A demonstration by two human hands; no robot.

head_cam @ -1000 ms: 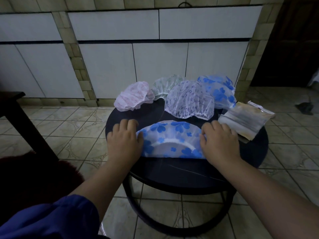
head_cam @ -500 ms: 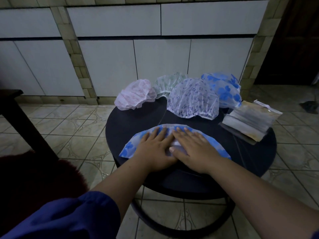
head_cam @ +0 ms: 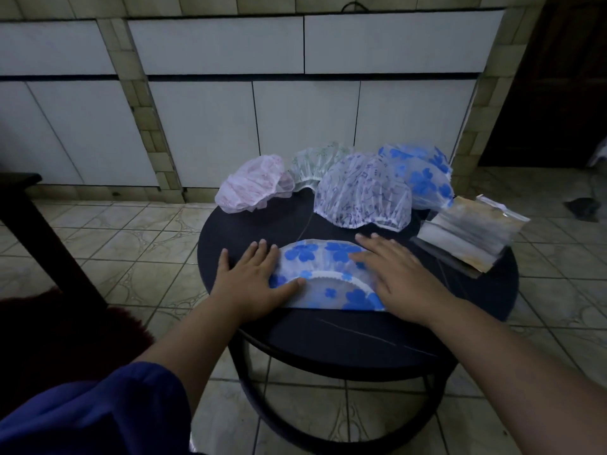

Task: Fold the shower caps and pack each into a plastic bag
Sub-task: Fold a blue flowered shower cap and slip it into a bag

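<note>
Round dark table [head_cam: 328,333], five shower caps, one bag stack [head_cam: 469,234] — both hands' fingers flat, pressing blue-flowered cap [head_cam: 325,257]

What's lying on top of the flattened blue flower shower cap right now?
Both hands press on the blue flower shower cap: left hand on its left end, right hand on its right. The cap's ends beneath them are hidden.

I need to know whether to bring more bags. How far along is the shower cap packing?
Nothing looks packed yet. In hand: both the left hand and right hand press flat a blue-flowered cap folded in half on the round table. Left: four puffed caps, pink, green, purple-patterned and blue, wait unfolded. The stack of plastic bags lies untouched.
</note>
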